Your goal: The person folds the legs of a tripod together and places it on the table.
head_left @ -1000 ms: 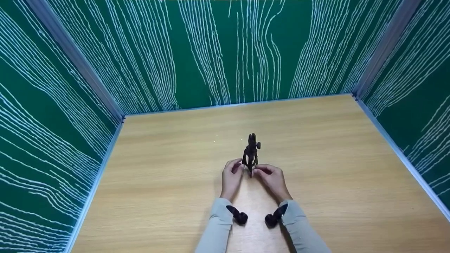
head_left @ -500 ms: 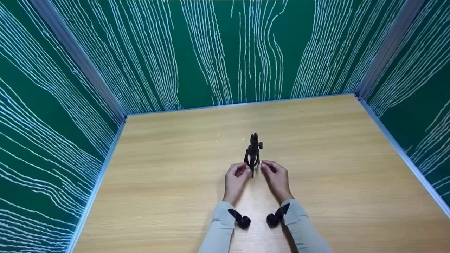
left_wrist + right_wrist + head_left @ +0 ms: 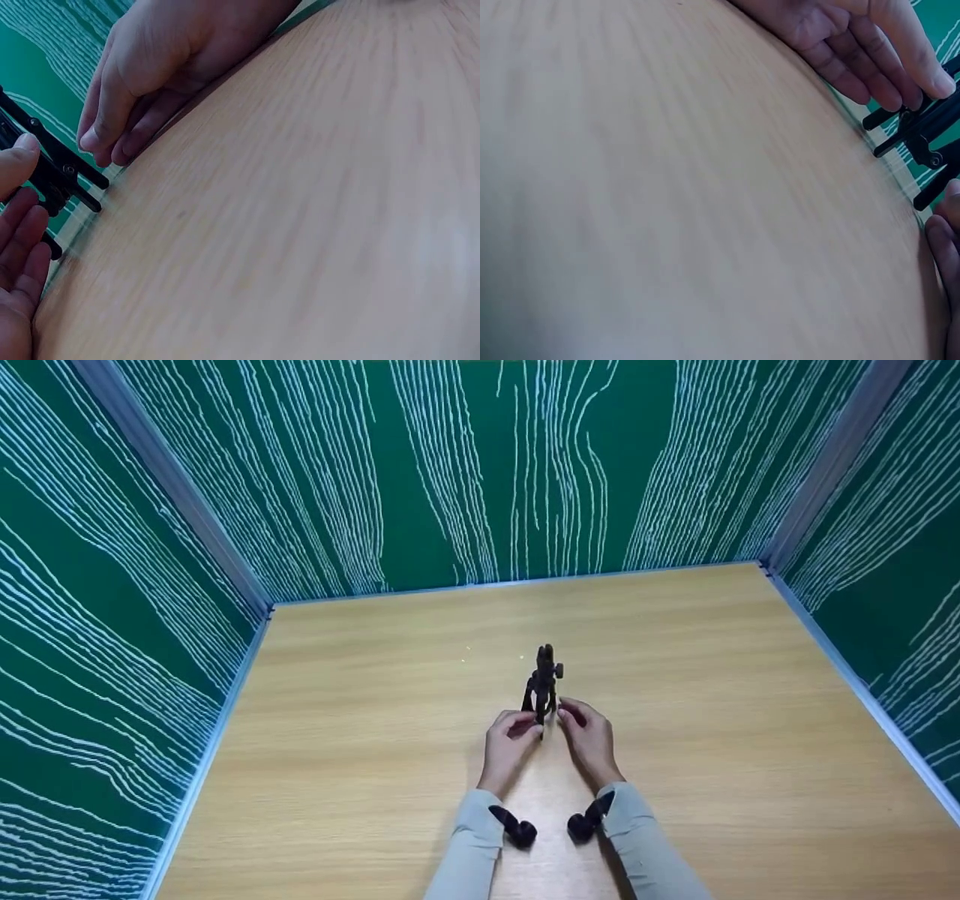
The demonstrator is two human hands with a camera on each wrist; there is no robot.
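A small black tripod (image 3: pixel 544 675) stands upright on the wooden table in the head view, with a clamp-like top and a side knob. At its base on the left, my left hand (image 3: pixel 508 746) pinches a leg between thumb and fingers. The right wrist view shows the left thumb (image 3: pixel 941 81) pressed on that leg and fingers below it. My right hand (image 3: pixel 591 739) is beside the right leg, fingers loosely bent; no leg shows between its thumb and fingers. In the left wrist view that hand (image 3: pixel 157 60) is close to the tripod legs (image 3: pixel 86 184); whether it touches, I cannot tell.
Green panels (image 3: pixel 420 555) with white wavy lines wall the wooden table (image 3: pixel 360 697) at the back and sides. A few tiny pale specks (image 3: pixel 466 654) lie left of the tripod. A black wrist device (image 3: pixel 517 829) sits at each sleeve cuff.
My right fingertips have moved off the tripod's base, slightly right and forward. My left fingers have shifted a little right, towards the front leg. The tripod stays standing.
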